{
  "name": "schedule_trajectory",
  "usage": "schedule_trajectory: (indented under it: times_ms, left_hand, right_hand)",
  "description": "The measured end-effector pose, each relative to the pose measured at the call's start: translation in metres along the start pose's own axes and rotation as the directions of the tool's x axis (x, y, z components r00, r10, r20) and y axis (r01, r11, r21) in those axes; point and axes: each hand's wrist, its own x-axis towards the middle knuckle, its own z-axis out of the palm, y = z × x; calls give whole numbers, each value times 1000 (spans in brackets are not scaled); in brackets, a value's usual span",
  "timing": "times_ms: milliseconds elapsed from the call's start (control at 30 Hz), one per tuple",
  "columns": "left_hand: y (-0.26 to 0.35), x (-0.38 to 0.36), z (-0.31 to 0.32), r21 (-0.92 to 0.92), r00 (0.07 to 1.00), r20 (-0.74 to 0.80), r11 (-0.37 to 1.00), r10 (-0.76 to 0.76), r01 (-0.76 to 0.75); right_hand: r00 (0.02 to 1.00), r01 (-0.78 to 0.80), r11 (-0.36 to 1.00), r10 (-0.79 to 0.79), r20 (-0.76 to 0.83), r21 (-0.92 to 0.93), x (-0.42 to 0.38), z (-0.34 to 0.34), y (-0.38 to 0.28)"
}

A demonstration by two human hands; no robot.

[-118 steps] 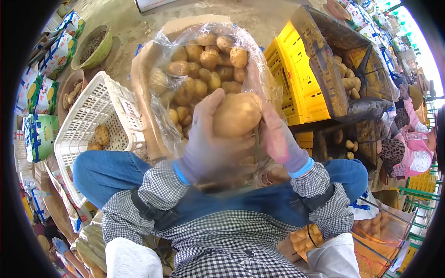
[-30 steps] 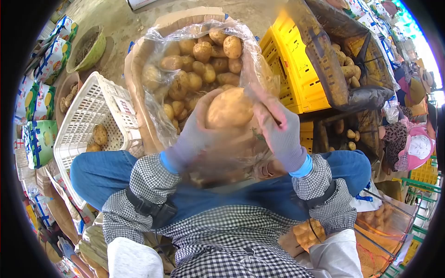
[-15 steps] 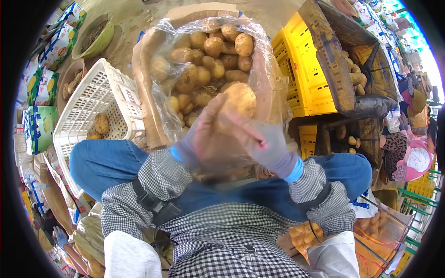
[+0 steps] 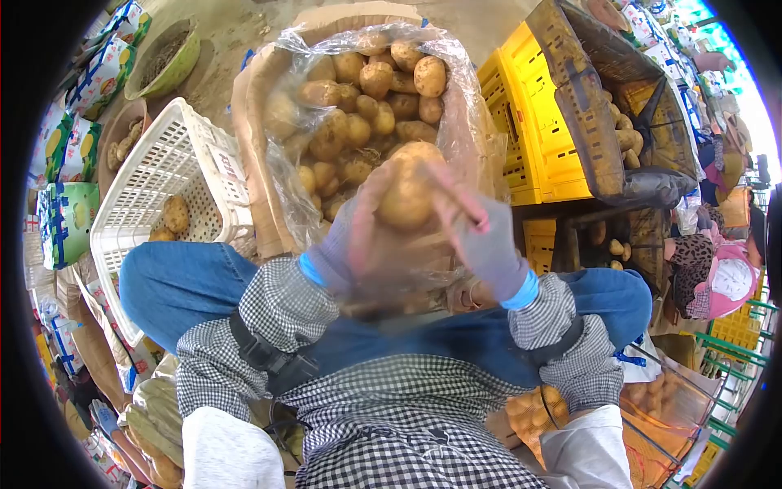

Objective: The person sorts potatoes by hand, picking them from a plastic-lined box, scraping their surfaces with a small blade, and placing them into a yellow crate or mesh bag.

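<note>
Between my two hands, above the near edge of an open box (image 4: 248, 155), is a large potato (image 4: 410, 186). My left hand (image 4: 354, 232), in a greyish glove with bare fingers, presses against its left side. On the right side, the fingers of my right hand (image 4: 481, 232), gloved the same way, close against the potato. Motion blurs both hands somewhat. Clear plastic (image 4: 297, 208) lines the box, and many loose potatoes (image 4: 358, 130) lie inside it.
At left a white slatted basket (image 4: 163, 155) holds a few potatoes. Yellow crates (image 4: 542, 114) stand at right beside dark, dirty bins (image 4: 643, 98) with potatoes. A green tub (image 4: 175, 65) sits at far left. Another person in a pink hat (image 4: 725, 281) is at far right.
The potato has come slightly nearer and to the left, lower between my hands. My right hand has shifted a little right, its fingers now against the potato's right side.
</note>
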Motion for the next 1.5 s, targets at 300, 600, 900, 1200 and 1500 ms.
schedule_trajectory:
  times_ms: [300, 600, 900, 1200, 1500]
  left_hand:
    - [-5, 1, -8, 154, 991, -132, 988, 12, 9]
    - [-3, -1, 2, 96, 990, -135, 995, 43, -31]
    - [-4, -6, 7, 106, 988, -147, 994, 54, -38]
    - [-7, -3, -5, 41, 988, -153, 999, 8, -1]
    - [-7, 2, -14, -288, 960, 242, 935, -140, 208]
  right_hand:
    - [985, 127, 960, -151, -80, -251, 13, -9, 4]
    - [992, 29, 993, -43, -117, -114, 8, -3, 4]
    - [989, -135, 988, 129, -79, -77, 5, -4, -2]
    - [985, -91, 995, 85, -150, -32, 5, 0, 10]
    - [990, -30, 995, 43, -135, 97, 3, 7, 6]
